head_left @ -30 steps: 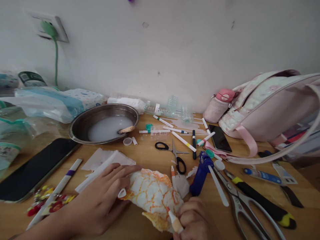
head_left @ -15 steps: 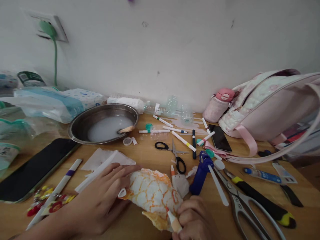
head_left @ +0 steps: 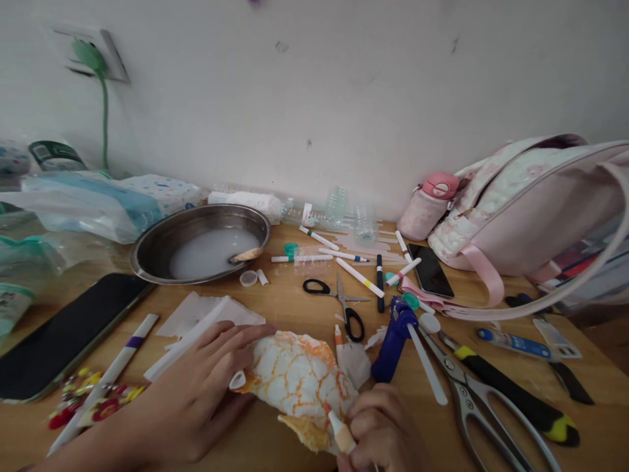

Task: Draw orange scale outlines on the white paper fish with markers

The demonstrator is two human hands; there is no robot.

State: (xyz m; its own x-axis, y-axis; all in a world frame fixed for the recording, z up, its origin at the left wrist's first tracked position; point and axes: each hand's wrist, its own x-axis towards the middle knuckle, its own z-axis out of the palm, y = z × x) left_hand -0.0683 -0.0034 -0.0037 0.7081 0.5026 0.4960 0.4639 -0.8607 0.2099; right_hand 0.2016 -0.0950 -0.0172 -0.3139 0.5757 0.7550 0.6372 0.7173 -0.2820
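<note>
My left hand (head_left: 196,387) lies on the wooden table (head_left: 295,308), its fingers curled against the left edge of a crumpled white paper lump veined with orange (head_left: 297,380); a small white cap (head_left: 238,379) sits at my fingertips. At the bottom edge, my right hand (head_left: 381,429) is closed round an orange marker (head_left: 339,434), whose tip touches the lump's lower right side.
A steel bowl of milky liquid (head_left: 196,246) stands at the back left, a black phone (head_left: 63,334) at the left. Markers, black scissors (head_left: 344,305), a blue glue gun (head_left: 396,337), big shears (head_left: 491,393) and a pink backpack (head_left: 531,203) crowd the right.
Both hands and the paper lump stay almost still. The marker tip has shifted only slightly on the paper.
</note>
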